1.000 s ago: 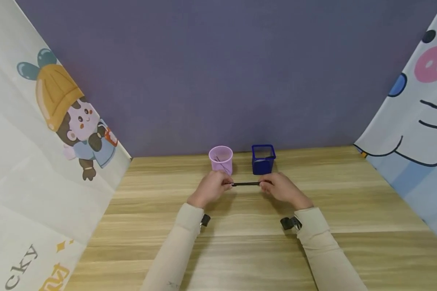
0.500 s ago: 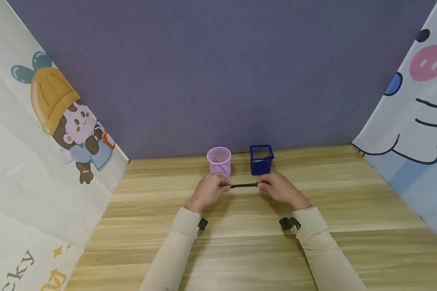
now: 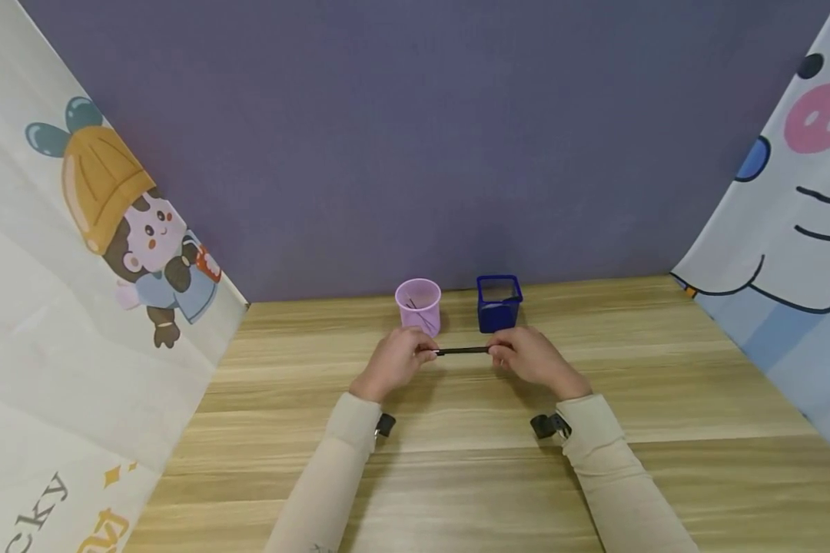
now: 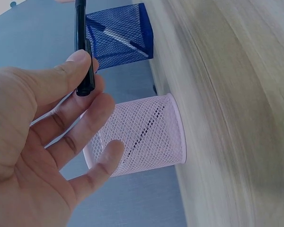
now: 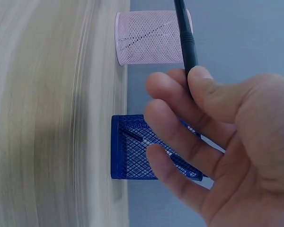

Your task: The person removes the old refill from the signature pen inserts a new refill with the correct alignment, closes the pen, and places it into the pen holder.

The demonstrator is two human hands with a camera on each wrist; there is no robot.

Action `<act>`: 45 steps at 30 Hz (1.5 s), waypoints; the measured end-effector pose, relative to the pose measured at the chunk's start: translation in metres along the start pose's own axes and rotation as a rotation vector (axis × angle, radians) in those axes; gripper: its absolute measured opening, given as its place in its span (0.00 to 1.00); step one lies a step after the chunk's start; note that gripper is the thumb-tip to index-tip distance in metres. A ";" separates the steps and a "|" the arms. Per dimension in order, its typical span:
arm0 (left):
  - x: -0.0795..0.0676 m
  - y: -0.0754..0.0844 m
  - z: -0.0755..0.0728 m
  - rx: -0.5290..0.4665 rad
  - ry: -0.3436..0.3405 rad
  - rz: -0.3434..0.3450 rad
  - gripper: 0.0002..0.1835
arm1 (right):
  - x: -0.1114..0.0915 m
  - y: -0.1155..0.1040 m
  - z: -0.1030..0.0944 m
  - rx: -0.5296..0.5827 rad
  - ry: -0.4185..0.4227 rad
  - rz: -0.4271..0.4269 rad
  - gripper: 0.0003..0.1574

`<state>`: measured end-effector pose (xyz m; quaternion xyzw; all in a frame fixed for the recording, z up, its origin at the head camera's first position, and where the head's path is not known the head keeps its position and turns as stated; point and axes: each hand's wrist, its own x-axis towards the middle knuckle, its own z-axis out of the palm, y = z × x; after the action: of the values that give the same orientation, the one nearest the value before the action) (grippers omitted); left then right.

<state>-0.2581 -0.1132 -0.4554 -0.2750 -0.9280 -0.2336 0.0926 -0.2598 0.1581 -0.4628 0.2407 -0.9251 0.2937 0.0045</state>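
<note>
A black pen point(image 3: 463, 350) is held level above the table between both hands. My left hand point(image 3: 396, 361) pinches its left end, where the left wrist view shows a clip point(image 4: 88, 49), between thumb and fingertips. At the other end, my right hand point(image 3: 531, 357) pinches the pen barrel point(image 5: 187, 47); the tip there is hidden by the fingers. Just behind the left hand stands a pink mesh pen cup point(image 4: 151, 132) with thin dark sticks or pens inside. A blue square mesh pen holder point(image 5: 132, 161), containing a dark pen with a pale middle, stands behind the right hand.
Beneath everything is a wood-grain table point(image 3: 456, 476), its back edge against a grey-blue panel point(image 3: 429, 138). Printed cloths with cartoon figures hang at the left point(image 3: 41, 307) and right point(image 3: 795, 269). Both wrists wear small black camera mounts.
The head view shifts slightly. Both hands keep the same hold on the pen, and the two holders stay where they were.
</note>
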 end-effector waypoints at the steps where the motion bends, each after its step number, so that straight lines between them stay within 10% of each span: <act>1: 0.000 0.000 0.000 -0.003 0.002 0.000 0.04 | 0.000 -0.001 0.000 0.001 0.003 0.004 0.10; 45: 0.000 -0.005 0.001 -0.038 -0.005 0.027 0.03 | -0.004 -0.007 -0.003 -0.053 0.046 0.013 0.09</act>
<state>-0.2610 -0.1159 -0.4581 -0.2899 -0.9198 -0.2492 0.0884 -0.2538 0.1567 -0.4575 0.2276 -0.9338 0.2744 0.0301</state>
